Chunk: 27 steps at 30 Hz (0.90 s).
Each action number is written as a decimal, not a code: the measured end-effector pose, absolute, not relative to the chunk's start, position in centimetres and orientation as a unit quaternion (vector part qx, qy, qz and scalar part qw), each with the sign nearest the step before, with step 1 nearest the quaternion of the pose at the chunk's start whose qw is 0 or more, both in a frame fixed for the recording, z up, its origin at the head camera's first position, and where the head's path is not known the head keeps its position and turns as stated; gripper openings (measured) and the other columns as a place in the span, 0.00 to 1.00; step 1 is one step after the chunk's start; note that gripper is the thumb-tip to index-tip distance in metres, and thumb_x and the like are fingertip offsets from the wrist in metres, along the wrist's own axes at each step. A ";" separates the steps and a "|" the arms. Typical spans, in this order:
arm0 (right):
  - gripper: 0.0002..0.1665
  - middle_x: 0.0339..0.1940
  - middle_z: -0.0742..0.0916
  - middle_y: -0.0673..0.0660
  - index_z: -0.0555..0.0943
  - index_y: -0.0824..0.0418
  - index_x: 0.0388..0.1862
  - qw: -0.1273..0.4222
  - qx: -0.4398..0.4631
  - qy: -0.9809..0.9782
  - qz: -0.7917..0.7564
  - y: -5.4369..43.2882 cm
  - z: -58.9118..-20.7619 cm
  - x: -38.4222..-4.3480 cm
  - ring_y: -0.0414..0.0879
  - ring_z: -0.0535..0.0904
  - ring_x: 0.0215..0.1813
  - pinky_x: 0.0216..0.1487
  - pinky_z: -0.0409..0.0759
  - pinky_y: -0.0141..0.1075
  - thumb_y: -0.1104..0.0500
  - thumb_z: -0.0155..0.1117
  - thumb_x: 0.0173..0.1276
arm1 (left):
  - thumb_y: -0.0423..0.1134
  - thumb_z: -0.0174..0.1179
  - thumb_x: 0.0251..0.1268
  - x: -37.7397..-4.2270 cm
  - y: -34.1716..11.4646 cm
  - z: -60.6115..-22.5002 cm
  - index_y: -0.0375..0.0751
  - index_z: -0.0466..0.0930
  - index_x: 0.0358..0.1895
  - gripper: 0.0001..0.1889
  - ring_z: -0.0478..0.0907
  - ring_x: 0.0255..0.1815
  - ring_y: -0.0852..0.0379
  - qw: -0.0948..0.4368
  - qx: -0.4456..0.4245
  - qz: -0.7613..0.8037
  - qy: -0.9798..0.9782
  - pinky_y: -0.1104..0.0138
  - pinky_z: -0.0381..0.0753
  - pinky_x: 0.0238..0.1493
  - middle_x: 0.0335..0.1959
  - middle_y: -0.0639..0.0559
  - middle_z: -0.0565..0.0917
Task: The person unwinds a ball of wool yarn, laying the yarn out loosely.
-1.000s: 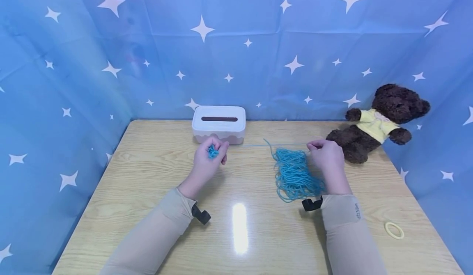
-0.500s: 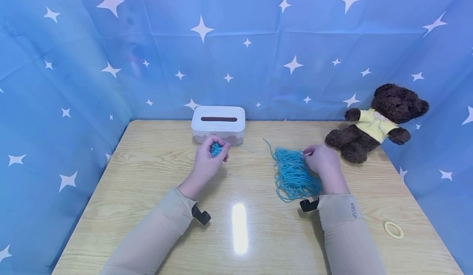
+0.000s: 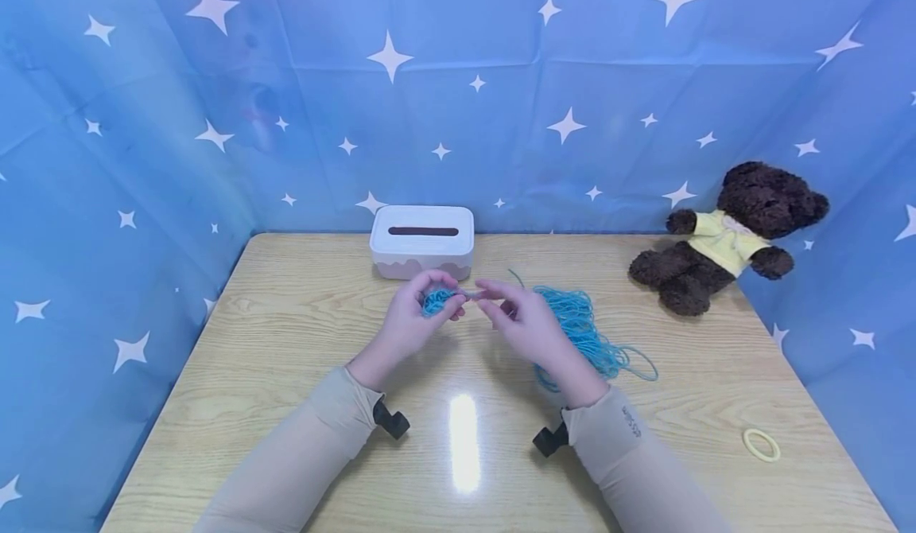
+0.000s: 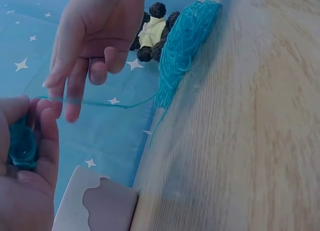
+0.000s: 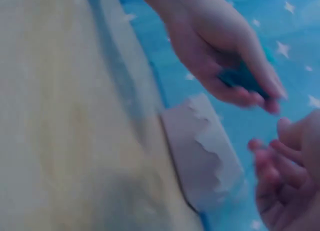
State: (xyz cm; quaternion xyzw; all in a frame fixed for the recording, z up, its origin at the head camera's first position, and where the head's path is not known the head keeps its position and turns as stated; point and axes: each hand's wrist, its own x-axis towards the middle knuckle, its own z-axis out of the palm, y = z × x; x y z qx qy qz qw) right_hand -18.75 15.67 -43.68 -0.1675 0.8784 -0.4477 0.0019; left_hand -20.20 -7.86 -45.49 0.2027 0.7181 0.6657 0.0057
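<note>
My left hand (image 3: 409, 314) curls round a small wad of blue yarn (image 3: 435, 302), with thumb and forefinger pinching the strand that leads out of it. Close beside it on the right is my right hand (image 3: 528, 324), thumb and fingertips apart in the head view. In the left wrist view the strand (image 4: 125, 106) runs from the left fingertips across the fingers of the right hand (image 4: 97, 38) to a loose pile of blue yarn (image 4: 185, 41). That pile lies on the table, partly hidden by the right hand and forearm in the head view.
A white tissue box (image 3: 422, 243) with a slot stands just behind the left hand. To the right, a dark brown teddy bear (image 3: 726, 243) in a yellow top leans at the table's back edge. A pale yellow ring (image 3: 761, 445) lies at the right on the wooden table (image 3: 300, 310).
My right hand has come left from beyond the pile to the left hand, and its fingers have loosened. A yarn loop now stretches right of the pile. The left hand has shifted slightly right.
</note>
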 end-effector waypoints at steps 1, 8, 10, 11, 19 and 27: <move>0.20 0.52 0.95 0.56 0.87 0.55 0.69 -0.005 -0.170 0.878 -0.447 15.3 -43.9 -18.6 0.42 0.82 0.30 0.27 0.78 0.33 0.52 0.65 0.85 | 0.31 0.69 0.76 -20.2 -7.9 -45.6 0.34 0.82 0.60 0.14 0.91 0.40 0.60 0.006 0.208 0.659 0.723 0.64 0.94 0.47 0.49 0.34 0.92; 0.10 0.38 0.95 0.56 0.92 0.58 0.51 -0.072 -0.151 0.893 -0.417 16.1 -43.5 -18.7 0.40 0.75 0.24 0.24 0.73 0.33 0.57 0.68 0.83 | 0.38 0.68 0.79 -20.3 -8.0 -45.9 0.40 0.89 0.52 0.07 0.90 0.37 0.61 0.009 0.201 0.618 0.760 0.69 0.91 0.45 0.40 0.42 0.93; 0.11 0.40 0.95 0.57 0.92 0.59 0.52 -0.085 -0.142 0.899 -0.405 17.0 -43.0 -18.8 0.41 0.77 0.26 0.26 0.75 0.33 0.56 0.67 0.83 | 0.39 0.68 0.79 -20.3 -8.1 -45.9 0.41 0.88 0.48 0.06 0.89 0.35 0.60 0.002 0.200 0.612 0.765 0.70 0.89 0.42 0.36 0.44 0.92; 0.11 0.41 0.95 0.57 0.92 0.60 0.53 -0.094 -0.137 0.901 -0.401 17.5 -42.8 -19.0 0.41 0.79 0.27 0.27 0.76 0.33 0.56 0.67 0.84 | 0.39 0.69 0.79 -20.3 -8.1 -45.9 0.41 0.87 0.47 0.05 0.88 0.35 0.59 -0.001 0.202 0.613 0.764 0.70 0.88 0.41 0.35 0.44 0.91; 0.15 0.45 0.96 0.61 0.92 0.58 0.56 -0.130 -0.055 0.921 -0.363 22.2 -42.1 -20.5 0.46 0.84 0.33 0.28 0.76 0.35 0.53 0.64 0.86 | 0.33 0.69 0.75 -20.3 -8.5 -46.1 0.41 0.77 0.35 0.11 0.78 0.28 0.60 -0.026 0.233 0.631 0.740 0.71 0.76 0.33 0.26 0.53 0.82; 0.17 0.48 0.96 0.60 0.91 0.56 0.59 -0.132 0.041 0.929 -0.344 26.0 -42.6 -21.2 0.52 0.86 0.37 0.30 0.79 0.37 0.50 0.60 0.88 | 0.31 0.68 0.76 -20.2 -8.6 -46.1 0.40 0.73 0.31 0.14 0.71 0.22 0.62 -0.025 0.226 0.652 0.723 0.72 0.70 0.28 0.20 0.57 0.76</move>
